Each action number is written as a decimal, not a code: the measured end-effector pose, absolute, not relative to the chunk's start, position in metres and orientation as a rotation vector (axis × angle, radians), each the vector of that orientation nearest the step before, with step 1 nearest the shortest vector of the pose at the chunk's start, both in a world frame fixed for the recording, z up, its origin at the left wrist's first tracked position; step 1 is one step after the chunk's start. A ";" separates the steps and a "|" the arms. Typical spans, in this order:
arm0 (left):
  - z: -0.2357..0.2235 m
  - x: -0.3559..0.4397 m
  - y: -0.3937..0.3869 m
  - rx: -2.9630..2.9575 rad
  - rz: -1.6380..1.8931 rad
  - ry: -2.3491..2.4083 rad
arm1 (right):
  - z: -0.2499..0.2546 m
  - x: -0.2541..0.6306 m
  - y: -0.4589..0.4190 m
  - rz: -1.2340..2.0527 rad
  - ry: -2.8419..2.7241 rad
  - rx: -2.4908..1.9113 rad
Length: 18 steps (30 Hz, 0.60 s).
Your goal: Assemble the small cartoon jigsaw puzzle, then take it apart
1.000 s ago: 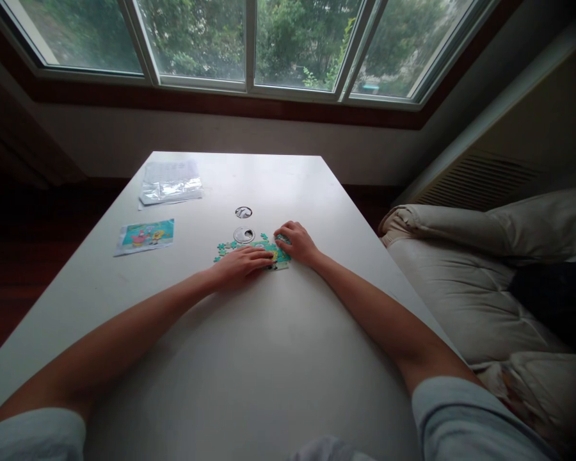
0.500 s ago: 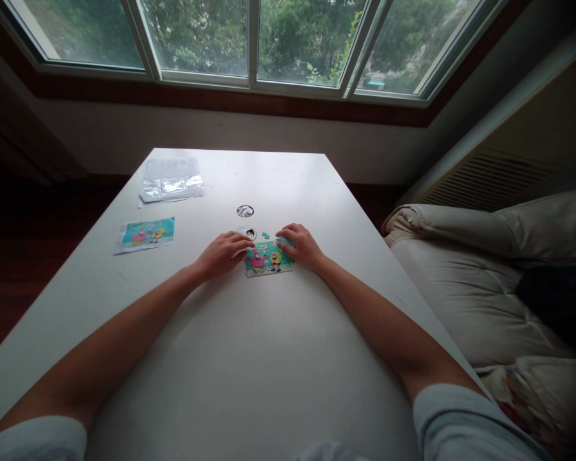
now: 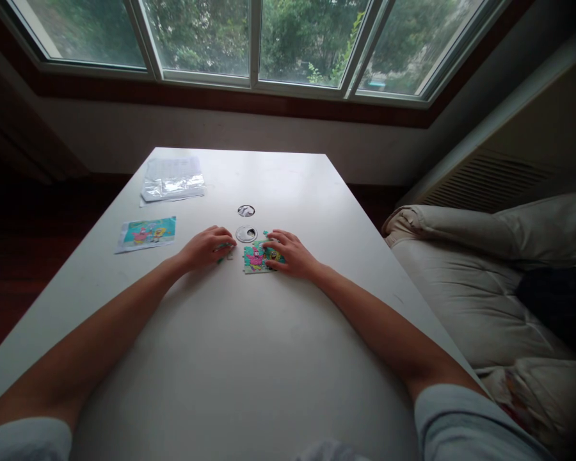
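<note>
A small jigsaw puzzle (image 3: 253, 259) with pink and yellow cartoon figures on teal lies on the white table (image 3: 249, 358). Its left edge looks jagged. My right hand (image 3: 295, 255) rests over its right part, fingers spread and covering some of the picture. Left of the puzzle, with a gap between, my left hand (image 3: 206, 248) has its fingers curled down on a few puzzle pieces (image 3: 228, 256), mostly hidden under the fingertips. One loose teal piece (image 3: 265, 233) lies just beyond my right fingertips.
A round metal-rimmed cover (image 3: 246, 234) and a round hole (image 3: 246, 210) sit beyond the puzzle. At the left lies a printed picture card (image 3: 148, 232) with the same figures. A clear plastic bag with papers (image 3: 173, 179) is farther back. A padded seat (image 3: 461, 294) flanks the table's right side.
My left hand has moved left, away from the puzzle, with a few pieces under its fingers. My right hand has shifted left, farther over the picture, and the puzzle's left edge is now jagged.
</note>
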State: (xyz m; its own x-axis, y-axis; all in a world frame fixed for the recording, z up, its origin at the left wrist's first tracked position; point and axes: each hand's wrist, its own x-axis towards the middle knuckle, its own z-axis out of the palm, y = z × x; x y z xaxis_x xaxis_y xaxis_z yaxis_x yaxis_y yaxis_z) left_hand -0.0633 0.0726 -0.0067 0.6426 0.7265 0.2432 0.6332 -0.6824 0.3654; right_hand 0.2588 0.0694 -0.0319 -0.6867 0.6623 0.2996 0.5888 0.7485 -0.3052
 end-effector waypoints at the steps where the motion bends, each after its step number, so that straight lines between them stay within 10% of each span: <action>1: -0.009 -0.066 0.072 2.612 0.570 1.113 | -0.032 0.258 0.069 0.258 -2.552 -0.962; 18: -0.020 -0.085 0.067 2.582 0.705 1.306 | -0.029 0.258 0.066 0.274 -2.543 -0.949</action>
